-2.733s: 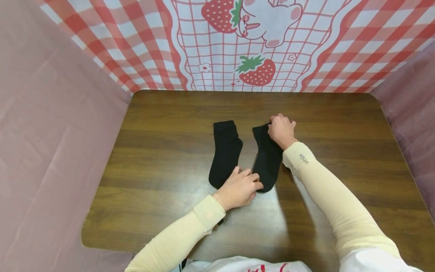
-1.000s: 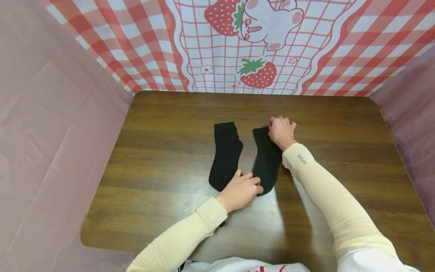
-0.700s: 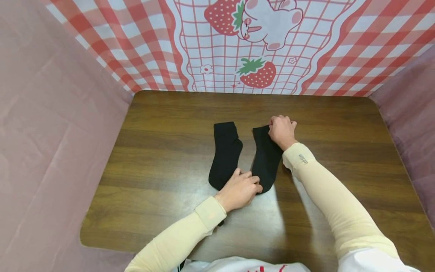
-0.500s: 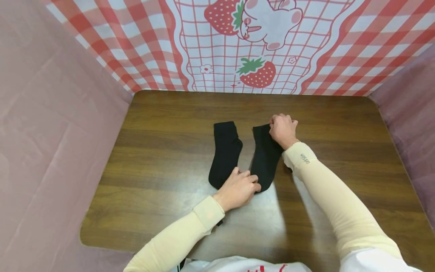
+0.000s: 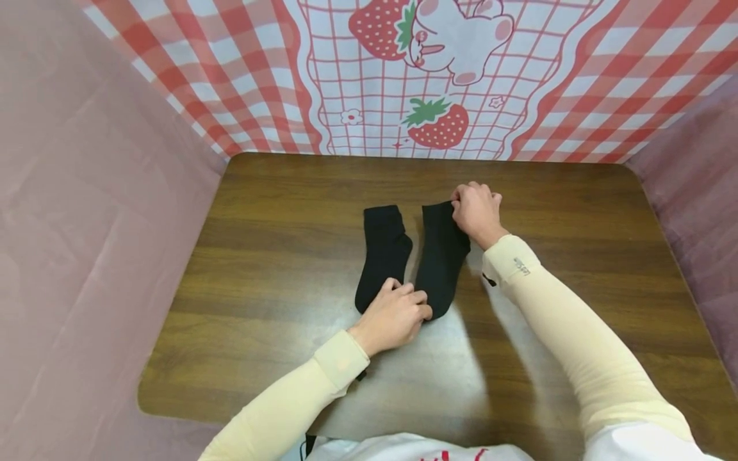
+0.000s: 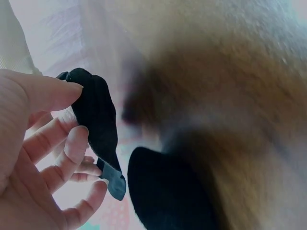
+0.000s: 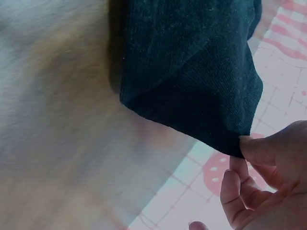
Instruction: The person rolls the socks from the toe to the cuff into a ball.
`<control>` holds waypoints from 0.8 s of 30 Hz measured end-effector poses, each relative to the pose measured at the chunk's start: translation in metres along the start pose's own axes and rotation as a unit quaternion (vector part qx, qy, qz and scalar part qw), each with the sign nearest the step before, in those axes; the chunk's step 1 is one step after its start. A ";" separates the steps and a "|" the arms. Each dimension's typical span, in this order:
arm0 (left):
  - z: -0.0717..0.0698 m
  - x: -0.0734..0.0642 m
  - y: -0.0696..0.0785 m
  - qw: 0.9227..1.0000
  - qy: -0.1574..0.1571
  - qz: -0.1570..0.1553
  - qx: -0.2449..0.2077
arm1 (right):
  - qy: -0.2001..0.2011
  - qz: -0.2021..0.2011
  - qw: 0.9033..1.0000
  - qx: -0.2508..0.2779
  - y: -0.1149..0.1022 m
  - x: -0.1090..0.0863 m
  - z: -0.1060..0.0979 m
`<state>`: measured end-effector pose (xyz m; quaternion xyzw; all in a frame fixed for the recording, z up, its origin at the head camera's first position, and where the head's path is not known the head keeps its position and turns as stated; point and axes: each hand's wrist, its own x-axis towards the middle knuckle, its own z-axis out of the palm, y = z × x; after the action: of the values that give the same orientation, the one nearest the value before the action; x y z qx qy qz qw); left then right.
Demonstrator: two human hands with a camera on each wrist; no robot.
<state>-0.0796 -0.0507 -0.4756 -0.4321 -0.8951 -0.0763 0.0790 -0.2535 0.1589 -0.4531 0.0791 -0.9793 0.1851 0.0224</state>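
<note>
Head view: we see the left hand (image 5: 393,317) pinching one black sock (image 5: 441,262) by its toe, thumb against fingers, and the right hand (image 5: 478,210) pinching a corner of its cuff. We find it about midway between the wooden surface's (image 5: 259,288) side edges; the other sock (image 5: 382,256) lies just beside, nearer the left edge.

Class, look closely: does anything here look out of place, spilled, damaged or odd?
Nothing stands out: no spill or damage shows. One flat sock lies on the wooden table. The held sock is pinched at its toe by the left hand and at a cuff corner by the right hand, probably explaining its pulled corner.
</note>
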 end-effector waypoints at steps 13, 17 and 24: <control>-0.013 -0.017 -0.011 0.999 0.024 -0.026 -0.003 | -0.017 -0.016 1.000 0.004 -0.026 0.008 -0.005; -0.013 -0.023 -0.014 0.999 0.037 -0.037 -0.006 | -0.018 -0.016 1.000 0.009 -0.034 0.011 -0.004; -0.013 -0.032 -0.019 0.998 0.047 -0.050 -0.008 | -0.017 -0.022 1.000 0.012 -0.048 0.014 0.000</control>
<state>-0.0738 -0.0888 -0.4704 -0.3837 -0.9102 -0.1077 0.1131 -0.2599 0.1124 -0.4347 0.1046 -0.9751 0.1952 0.0085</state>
